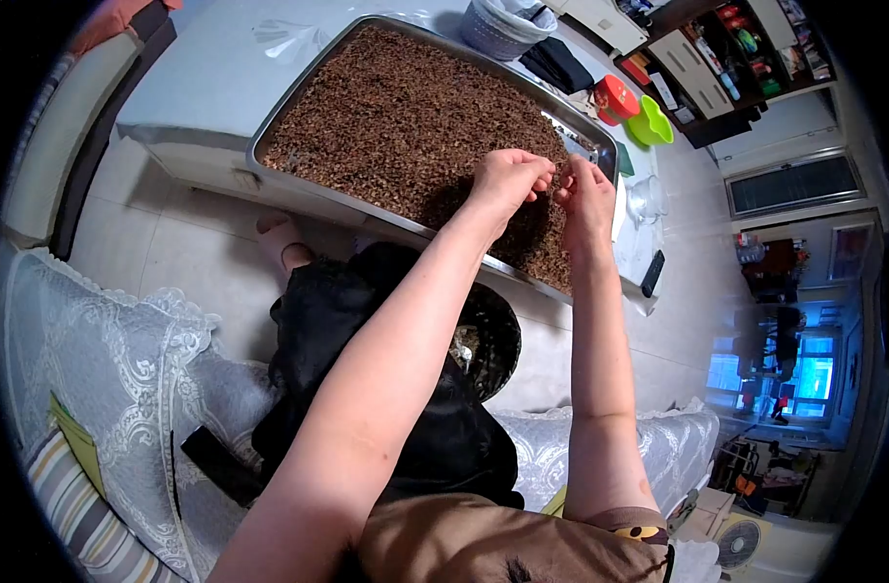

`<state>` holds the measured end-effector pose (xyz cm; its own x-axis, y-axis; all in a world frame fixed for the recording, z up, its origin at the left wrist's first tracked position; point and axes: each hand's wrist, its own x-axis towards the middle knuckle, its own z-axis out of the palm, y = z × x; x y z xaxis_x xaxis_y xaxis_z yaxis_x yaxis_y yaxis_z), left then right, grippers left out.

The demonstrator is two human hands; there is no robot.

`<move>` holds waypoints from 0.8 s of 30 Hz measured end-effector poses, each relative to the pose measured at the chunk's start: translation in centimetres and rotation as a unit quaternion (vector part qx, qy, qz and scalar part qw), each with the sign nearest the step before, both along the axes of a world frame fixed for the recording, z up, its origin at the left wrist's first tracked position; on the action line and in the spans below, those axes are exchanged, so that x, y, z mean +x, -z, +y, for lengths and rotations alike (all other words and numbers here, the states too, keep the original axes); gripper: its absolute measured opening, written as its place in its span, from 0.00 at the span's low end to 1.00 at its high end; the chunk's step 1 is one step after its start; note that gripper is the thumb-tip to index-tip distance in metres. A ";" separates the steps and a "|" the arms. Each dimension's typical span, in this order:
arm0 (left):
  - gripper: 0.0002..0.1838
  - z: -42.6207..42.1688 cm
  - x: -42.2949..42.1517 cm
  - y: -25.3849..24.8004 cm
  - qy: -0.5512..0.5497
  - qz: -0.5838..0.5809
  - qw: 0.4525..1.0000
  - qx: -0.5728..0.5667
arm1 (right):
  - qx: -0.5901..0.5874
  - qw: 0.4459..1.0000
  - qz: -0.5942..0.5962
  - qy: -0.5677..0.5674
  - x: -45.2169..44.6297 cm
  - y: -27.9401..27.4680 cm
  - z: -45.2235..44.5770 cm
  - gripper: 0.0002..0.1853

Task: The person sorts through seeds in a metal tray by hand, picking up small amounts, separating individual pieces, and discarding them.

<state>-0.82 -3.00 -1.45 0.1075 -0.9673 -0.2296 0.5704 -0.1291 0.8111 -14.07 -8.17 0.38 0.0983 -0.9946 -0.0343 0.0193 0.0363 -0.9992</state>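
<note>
A large metal tray (260, 136) holds a thick layer of dried brown flakes or small pieces (396, 117); their exact kind is too small to tell. Over the tray's right part, my left hand (508, 183) is closed, thumb and fingertips pinched together. Close beside it, my right hand (588, 199) is also pinched, its fingertips nearly meeting those of the left. Whatever lies between the fingers is too small to make out. Beneath the hands, a dark shadow falls across the brown pieces. Some bare metal shows at the tray's right end.
The tray rests on a pale-covered table (197, 87). Behind it stand a grey lined basket (503, 27), a black cloth (557, 64), a red container (615, 100) and a green bowl (650, 122). A phone-like black object (652, 274) lies right. Below is a dark bin (498, 345).
</note>
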 end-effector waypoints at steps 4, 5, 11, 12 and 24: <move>0.13 0.2 1.3 -0.3 -0.053 0.091 0.994 0.012 | 0.009 0.999 -0.047 -0.009 -0.8 -1.9 0.3 0.07; 0.17 0.1 1.6 -0.2 -0.071 0.140 0.988 -0.002 | 0.009 0.999 -0.051 -0.011 -1.2 -2.6 0.8 0.07; 0.28 0.0 2.3 0.0 -0.047 0.354 0.931 -0.072 | 0.019 0.993 0.007 -0.112 -4.6 -3.1 4.5 0.06; 0.29 0.0 2.2 0.0 -0.031 0.389 0.916 -0.087 | 0.021 0.989 0.035 -0.139 -5.0 -3.2 5.5 0.06; 0.31 0.9 0.4 -0.9 0.065 0.380 0.917 -0.106 | -0.136 0.904 0.347 -0.211 -6.7 -4.3 10.5 0.08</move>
